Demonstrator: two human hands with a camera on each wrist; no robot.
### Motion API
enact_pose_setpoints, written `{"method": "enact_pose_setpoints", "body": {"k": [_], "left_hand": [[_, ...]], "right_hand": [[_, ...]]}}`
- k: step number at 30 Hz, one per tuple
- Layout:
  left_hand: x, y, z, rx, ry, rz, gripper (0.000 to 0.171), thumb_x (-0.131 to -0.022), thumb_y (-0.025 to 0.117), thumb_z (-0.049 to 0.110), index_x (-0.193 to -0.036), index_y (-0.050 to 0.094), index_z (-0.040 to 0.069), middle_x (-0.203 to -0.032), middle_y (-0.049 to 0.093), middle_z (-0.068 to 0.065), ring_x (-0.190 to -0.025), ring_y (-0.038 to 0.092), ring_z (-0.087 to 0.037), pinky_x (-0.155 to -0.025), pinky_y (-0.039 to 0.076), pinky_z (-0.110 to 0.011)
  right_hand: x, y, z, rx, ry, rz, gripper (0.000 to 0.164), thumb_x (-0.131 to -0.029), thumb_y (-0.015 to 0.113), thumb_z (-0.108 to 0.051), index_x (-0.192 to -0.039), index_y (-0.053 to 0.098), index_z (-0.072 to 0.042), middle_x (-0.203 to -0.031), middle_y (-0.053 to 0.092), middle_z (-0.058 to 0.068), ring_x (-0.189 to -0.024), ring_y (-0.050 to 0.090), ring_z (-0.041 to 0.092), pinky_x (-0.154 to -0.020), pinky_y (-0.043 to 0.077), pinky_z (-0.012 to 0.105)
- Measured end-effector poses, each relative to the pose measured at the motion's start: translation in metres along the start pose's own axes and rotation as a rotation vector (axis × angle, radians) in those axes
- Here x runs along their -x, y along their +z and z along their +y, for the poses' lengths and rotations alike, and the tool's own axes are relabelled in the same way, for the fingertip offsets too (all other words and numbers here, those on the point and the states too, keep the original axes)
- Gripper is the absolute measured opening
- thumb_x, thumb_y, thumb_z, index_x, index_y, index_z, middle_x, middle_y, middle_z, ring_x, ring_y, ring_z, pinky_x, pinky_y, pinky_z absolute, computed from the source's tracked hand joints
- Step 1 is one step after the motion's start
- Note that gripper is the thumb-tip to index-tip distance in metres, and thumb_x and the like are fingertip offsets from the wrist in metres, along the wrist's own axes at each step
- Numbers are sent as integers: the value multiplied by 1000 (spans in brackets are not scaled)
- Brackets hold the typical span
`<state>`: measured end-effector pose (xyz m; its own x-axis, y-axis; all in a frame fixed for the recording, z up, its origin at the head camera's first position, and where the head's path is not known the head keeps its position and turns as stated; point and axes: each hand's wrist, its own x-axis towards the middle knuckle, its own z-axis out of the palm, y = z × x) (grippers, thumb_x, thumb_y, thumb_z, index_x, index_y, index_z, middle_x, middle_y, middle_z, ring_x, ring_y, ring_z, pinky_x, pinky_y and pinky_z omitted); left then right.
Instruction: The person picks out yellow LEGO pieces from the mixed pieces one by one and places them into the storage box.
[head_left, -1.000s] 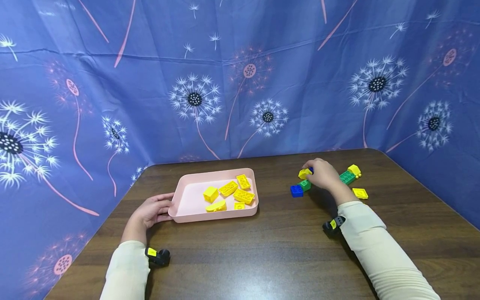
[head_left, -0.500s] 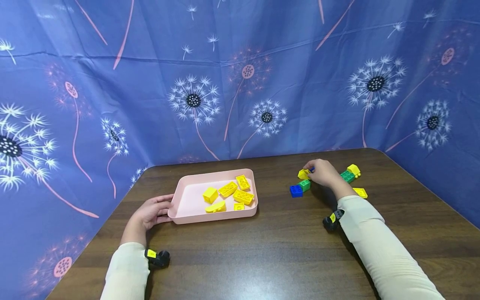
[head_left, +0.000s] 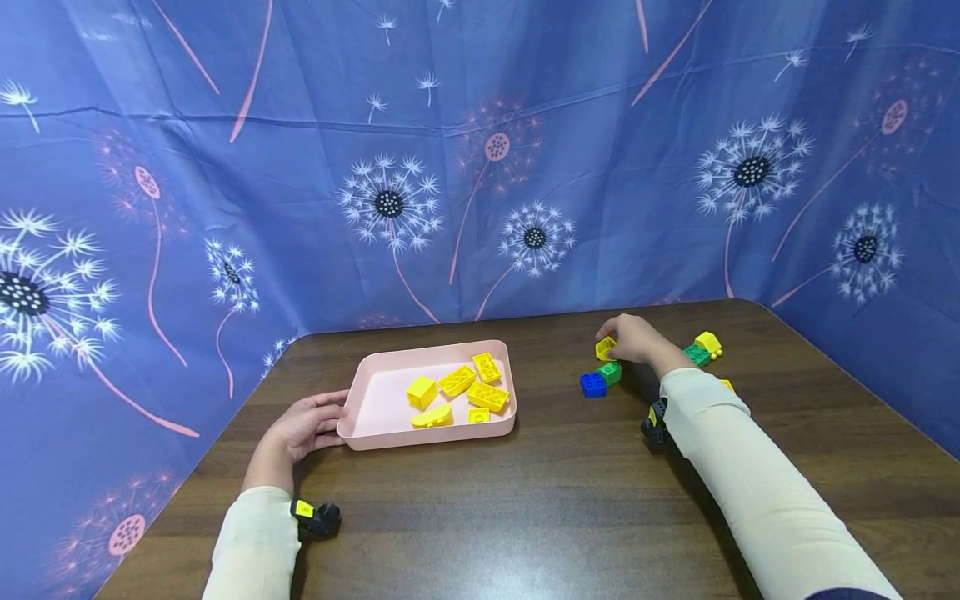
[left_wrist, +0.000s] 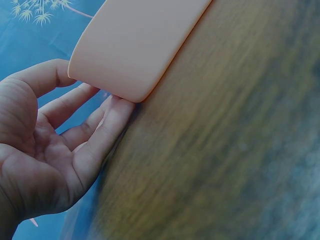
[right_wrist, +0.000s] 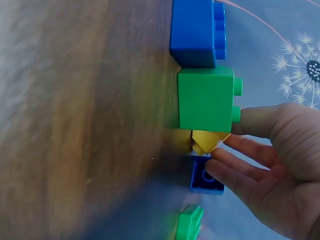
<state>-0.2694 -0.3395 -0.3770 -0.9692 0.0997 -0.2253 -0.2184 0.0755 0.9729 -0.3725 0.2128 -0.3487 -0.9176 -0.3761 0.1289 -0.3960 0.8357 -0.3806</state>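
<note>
Smooth matt plastic tray (head_left: 382,404) against the left fingers (left_wrist: 50,75); smooth plastic yellow block (right_wrist: 206,140) at the right fingers (right_wrist: 232,175), plastic green block (right_wrist: 206,100) beside them; glossy wood-grain table (head_left: 480,508) beneath; creased cloth (head_left: 480,75) beyond.

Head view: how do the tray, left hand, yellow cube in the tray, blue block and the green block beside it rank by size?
Largest to smallest, as they look:
Tray
Left hand
Yellow cube
Blue block and green block: too alike to rank
</note>
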Motion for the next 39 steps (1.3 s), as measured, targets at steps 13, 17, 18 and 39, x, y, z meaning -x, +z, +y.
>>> {"method": "enact_pose_setpoints", "body": {"k": [13,17,18,39], "left_hand": [[-2,1,-2,7,7,-23,64,-95,56,4,-151,25,-5,-100,69,-5,-85,68,-15,-71,59,-35],[-2,0,-3,12,6,-18,63,-95,56,4,-151,26,-5,-98,70,-4,-83,68,-14,-70,59,-34],[-2,0,-3,14,5,-16,63,-95,56,3,-150,27,-5,-97,70,-3,-83,68,-14,-70,59,-34],[-1,-1,1,19,10,-23,61,-95,53,1,-150,27,-6,-99,70,-5,-84,68,-14,-70,59,-34]], "right_hand": [[-8,-1,-2,44,51,-83,11,-75,68,4,-86,68,2,-85,66,12,-73,55,25,-62,49,33],[-8,-3,-1,69,34,-81,6,-75,68,0,-80,67,-1,-79,64,9,-70,54,24,-61,47,34],[-8,-4,-1,77,31,-81,6,-75,68,-1,-80,66,-1,-79,64,8,-70,54,24,-61,47,34],[-7,-19,-35,123,-182,-3,6,-81,72,-4,-86,72,0,-82,68,7,-72,57,22,-69,50,41]]}}
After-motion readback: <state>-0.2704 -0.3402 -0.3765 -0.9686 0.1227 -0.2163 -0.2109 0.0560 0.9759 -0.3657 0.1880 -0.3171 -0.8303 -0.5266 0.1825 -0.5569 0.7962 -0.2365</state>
